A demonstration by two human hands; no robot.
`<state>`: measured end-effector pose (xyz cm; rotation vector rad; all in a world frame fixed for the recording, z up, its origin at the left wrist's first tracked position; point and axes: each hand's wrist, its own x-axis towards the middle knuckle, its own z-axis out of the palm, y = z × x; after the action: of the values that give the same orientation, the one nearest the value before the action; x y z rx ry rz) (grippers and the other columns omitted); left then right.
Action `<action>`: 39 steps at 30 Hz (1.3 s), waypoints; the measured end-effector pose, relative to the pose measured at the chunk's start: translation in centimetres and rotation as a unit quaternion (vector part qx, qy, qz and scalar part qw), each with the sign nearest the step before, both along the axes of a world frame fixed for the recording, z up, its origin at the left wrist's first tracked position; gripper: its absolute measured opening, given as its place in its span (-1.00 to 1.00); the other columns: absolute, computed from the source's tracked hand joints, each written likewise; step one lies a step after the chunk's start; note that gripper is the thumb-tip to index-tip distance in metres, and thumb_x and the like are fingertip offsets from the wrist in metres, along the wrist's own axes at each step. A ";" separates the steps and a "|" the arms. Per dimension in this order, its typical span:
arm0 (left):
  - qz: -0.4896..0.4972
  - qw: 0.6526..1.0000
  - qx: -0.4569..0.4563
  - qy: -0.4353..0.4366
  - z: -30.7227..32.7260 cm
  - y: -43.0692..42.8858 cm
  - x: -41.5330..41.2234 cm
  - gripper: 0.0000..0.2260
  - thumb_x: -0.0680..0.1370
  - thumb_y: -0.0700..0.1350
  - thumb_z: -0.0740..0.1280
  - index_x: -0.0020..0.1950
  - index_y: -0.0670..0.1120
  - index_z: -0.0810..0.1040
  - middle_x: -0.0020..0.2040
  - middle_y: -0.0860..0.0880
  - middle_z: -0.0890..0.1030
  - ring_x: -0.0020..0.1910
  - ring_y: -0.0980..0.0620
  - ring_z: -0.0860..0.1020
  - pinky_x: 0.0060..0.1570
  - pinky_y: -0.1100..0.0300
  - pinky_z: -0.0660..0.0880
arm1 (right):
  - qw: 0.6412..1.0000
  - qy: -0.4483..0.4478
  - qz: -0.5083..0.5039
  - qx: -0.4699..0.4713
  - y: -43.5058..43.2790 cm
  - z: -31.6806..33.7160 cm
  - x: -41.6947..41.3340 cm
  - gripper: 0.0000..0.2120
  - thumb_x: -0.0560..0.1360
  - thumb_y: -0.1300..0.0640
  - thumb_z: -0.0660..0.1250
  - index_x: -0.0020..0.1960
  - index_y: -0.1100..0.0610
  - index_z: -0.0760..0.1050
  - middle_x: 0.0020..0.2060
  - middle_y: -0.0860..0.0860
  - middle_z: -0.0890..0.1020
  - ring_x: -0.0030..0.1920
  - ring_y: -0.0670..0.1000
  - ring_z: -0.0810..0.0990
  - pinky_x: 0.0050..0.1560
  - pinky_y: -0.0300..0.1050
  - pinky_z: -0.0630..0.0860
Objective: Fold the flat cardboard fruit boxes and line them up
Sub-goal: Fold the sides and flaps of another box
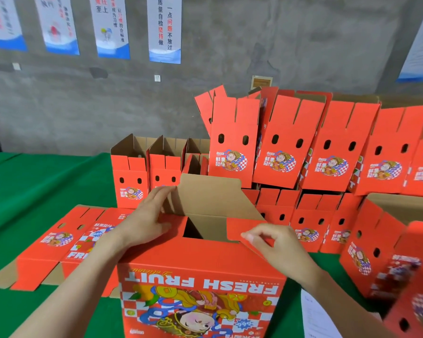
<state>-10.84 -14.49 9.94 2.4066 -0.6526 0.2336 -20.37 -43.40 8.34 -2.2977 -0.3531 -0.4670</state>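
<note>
I saw the left hand lying with straight fingers on the left flap of the upright red box, while the right hand pinched its right flap. Flat boxes lay left on the green table; folded boxes stood in stacked rows behind.

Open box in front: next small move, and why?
Probably fold the right flap inward over the box: the right hand pinches it, the left hand rests on the left flap, and the far flap stands upright.
</note>
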 end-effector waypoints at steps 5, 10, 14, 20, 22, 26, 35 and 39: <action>-0.042 0.998 -0.053 -0.011 -0.6 1.0 -1.2 -0.66 0.41 -0.42 0.34 -0.12 0.05 0.51 0.03 -0.01 0.62 0.12 -0.01 0.56 0.05 0.47 0.35 | 0.992 -0.015 -0.105 0.063 0.5 0.5 1.8 -0.85 0.55 0.11 0.30 0.11 -0.03 0.46 0.01 -0.14 0.55 -0.06 -0.20 0.54 -0.11 -0.39 0.38; -0.040 0.990 -0.057 0.121 0.3 1.3 -0.8 -0.68 0.41 0.25 0.38 -0.30 0.01 0.52 -0.27 0.13 0.56 -0.24 0.16 0.49 -0.18 0.28 0.35 | 0.987 0.087 -0.089 -0.100 0.9 0.4 3.7 -0.70 0.52 -0.08 0.30 0.24 -0.07 0.50 0.19 -0.15 0.49 0.28 -0.09 0.32 0.21 -0.16 0.25; 0.017 0.987 0.099 0.123 0.7 -0.2 -0.1 -0.62 0.35 0.19 0.49 0.01 0.07 0.44 -0.03 0.03 0.53 -0.06 0.06 0.48 -0.10 0.23 0.41 | 0.973 0.196 -0.016 -0.120 0.5 1.7 4.4 -0.57 0.50 -0.07 0.35 0.34 -0.11 0.38 0.32 -0.15 0.42 0.27 -0.14 0.37 0.20 -0.21 0.29; 0.025 0.956 0.262 0.126 1.6 -1.9 -0.1 -0.22 0.39 0.20 0.43 0.51 0.18 0.12 0.34 -0.07 0.32 0.38 -0.13 0.20 0.37 -0.05 0.26 | 0.959 0.205 -0.032 -0.195 1.2 1.2 4.3 -0.38 0.48 -0.08 0.35 0.47 -0.10 0.19 0.37 -0.03 0.33 0.40 0.01 0.23 0.33 -0.06 0.26; 0.050 0.945 0.303 0.110 1.3 -2.7 -0.2 -0.24 0.38 0.22 0.42 0.49 0.13 0.18 0.31 -0.09 0.32 0.36 -0.15 0.20 0.33 -0.12 0.30 | 0.955 0.185 -0.061 -0.226 1.7 0.8 4.2 -0.35 0.48 -0.09 0.34 0.49 -0.08 0.15 0.34 -0.02 0.33 0.38 0.03 0.23 0.31 -0.03 0.29; 0.085 0.944 0.308 0.081 0.8 -3.3 -0.7 -0.24 0.34 0.23 0.44 0.45 0.11 0.21 0.30 -0.08 0.32 0.34 -0.14 0.21 0.25 -0.11 0.37 | 0.947 0.158 -0.086 -0.267 2.1 0.3 4.1 -0.37 0.49 -0.12 0.32 0.46 -0.10 0.13 0.30 -0.04 0.34 0.31 0.03 0.27 0.24 0.03 0.38; 0.037 0.973 0.207 0.092 0.6 -1.7 -0.4 -0.42 0.49 0.21 0.32 0.47 0.09 0.29 0.27 -0.08 0.39 0.33 -0.11 0.32 0.34 0.09 0.28 | 0.975 0.139 -0.019 -0.172 1.0 0.2 3.5 -0.51 0.61 -0.10 0.13 0.51 -0.02 0.20 0.41 -0.03 0.34 0.42 -0.03 0.23 0.37 -0.12 0.19; 0.047 0.988 -0.079 0.126 0.5 0.3 -0.4 -0.62 0.54 0.02 0.34 0.35 0.04 0.46 0.24 0.05 0.48 0.23 0.09 0.43 0.19 0.25 0.32 | 0.975 0.117 -0.037 0.183 0.0 -0.5 3.1 -0.67 0.64 0.06 0.11 0.37 0.04 0.42 0.33 -0.09 0.45 0.28 -0.19 0.34 0.19 -0.32 0.25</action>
<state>-11.29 -14.23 10.44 2.2675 -0.3899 0.0172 -17.30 -43.42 7.83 -1.9819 -0.0567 -0.2664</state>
